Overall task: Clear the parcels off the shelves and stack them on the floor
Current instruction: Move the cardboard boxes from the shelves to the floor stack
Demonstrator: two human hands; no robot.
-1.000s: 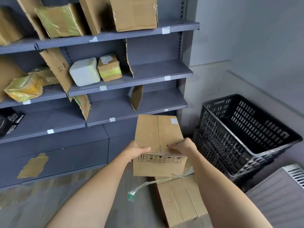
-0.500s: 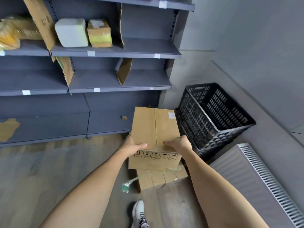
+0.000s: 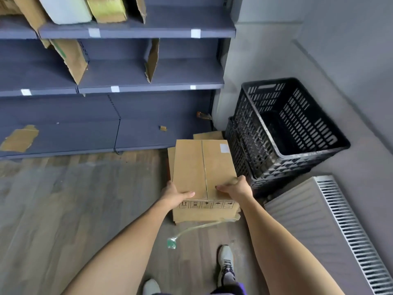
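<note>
I hold a brown cardboard box (image 3: 202, 167) low over the floor, my left hand (image 3: 173, 193) on its near left edge and my right hand (image 3: 238, 187) on its near right edge. Handling symbols are printed on the side facing me. It sits on or just above another flat cardboard parcel (image 3: 171, 160), whose edges stick out at the left and behind. On the grey shelves (image 3: 148, 86), a white parcel (image 3: 66, 9) and a yellow-taped parcel (image 3: 108, 9) remain at the top left.
Two stacked black plastic crates (image 3: 282, 133) stand right of the box. A white radiator panel (image 3: 331, 226) lies on the floor at the right. A loose plastic strap with a green tag (image 3: 172, 243) trails by my shoes (image 3: 226, 260). Cardboard dividers (image 3: 152, 60) stand on the shelves.
The box has come down from chest height to the parcel on the floor, and my view has tilted downward. Both hands keep their hold.
</note>
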